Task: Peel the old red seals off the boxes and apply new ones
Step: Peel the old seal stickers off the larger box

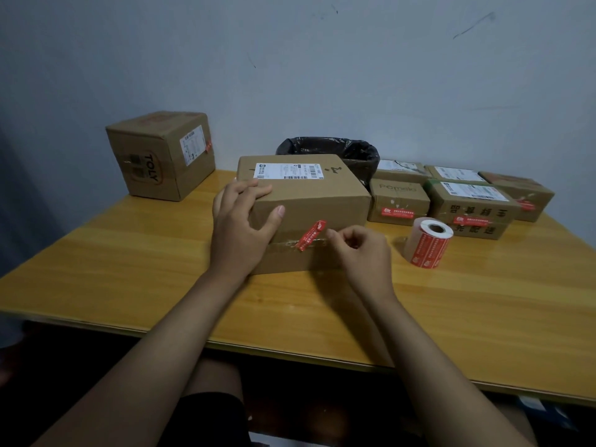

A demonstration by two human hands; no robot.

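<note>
A brown cardboard box (309, 201) with a white shipping label lies in the middle of the table. My left hand (240, 227) grips its near left corner, fingers on top and thumb on the front face. A red seal (311, 235) sticks to the taped seam on the front face, its upper end lifted off the cardboard. My right hand (361, 253) is curled just right of the seal, fingertips pinched at its edge. A roll of new red seals (427, 241) stands on the table to the right.
A tall TOLY box (161, 156) with a red seal stands at the back left. Several small boxes (458, 198) with red seals are stacked at the back right. A bin with a black bag (329, 150) sits behind the central box. The wooden table (129, 269) ends near me.
</note>
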